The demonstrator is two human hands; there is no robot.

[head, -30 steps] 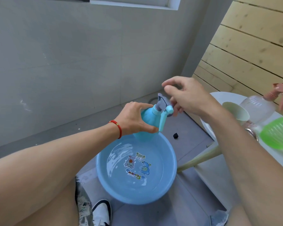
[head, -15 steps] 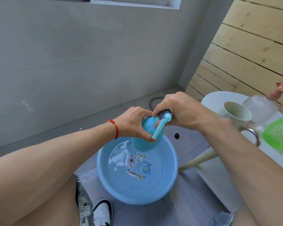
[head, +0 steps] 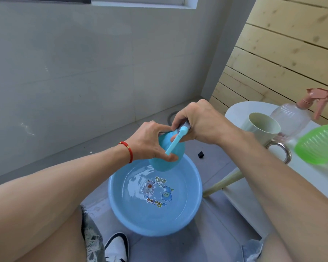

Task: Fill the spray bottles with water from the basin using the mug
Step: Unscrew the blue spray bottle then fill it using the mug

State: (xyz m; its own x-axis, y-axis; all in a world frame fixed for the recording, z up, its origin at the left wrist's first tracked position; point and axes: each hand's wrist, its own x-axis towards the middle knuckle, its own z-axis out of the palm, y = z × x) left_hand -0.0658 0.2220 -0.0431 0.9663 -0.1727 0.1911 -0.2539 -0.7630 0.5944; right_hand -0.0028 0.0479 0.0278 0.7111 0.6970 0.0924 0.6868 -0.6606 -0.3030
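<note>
Two bare hands hold a light-blue plastic spray bottle (head: 169, 157) above the far rim of a round blue plastic basin (head: 193, 201), which sits on the grey floor and holds water over a cartoon sticker. The left hand (head: 151, 142), with a red cord bracelet (head: 128, 151) at its wrist, wraps its fingers and thumb round the bottle's body. The right hand (head: 199, 123) curls its fingers tightly over the bottle's spray head, whose pale-blue trigger (head: 175, 141) sticks out below toward the basin. To the right of the basin stands a white table (head: 235, 112); on it are a cream plastic mug (head: 263, 125) with a metal ring handle, a clear ribbed spray bottle with a pink spray head (head: 292, 118) just behind the mug, and a green ribbed plastic bottle (head: 320, 146), blurred, at the frame's right edge. A small black object (head: 201, 154) lies on the floor just beyond the basin.
</note>
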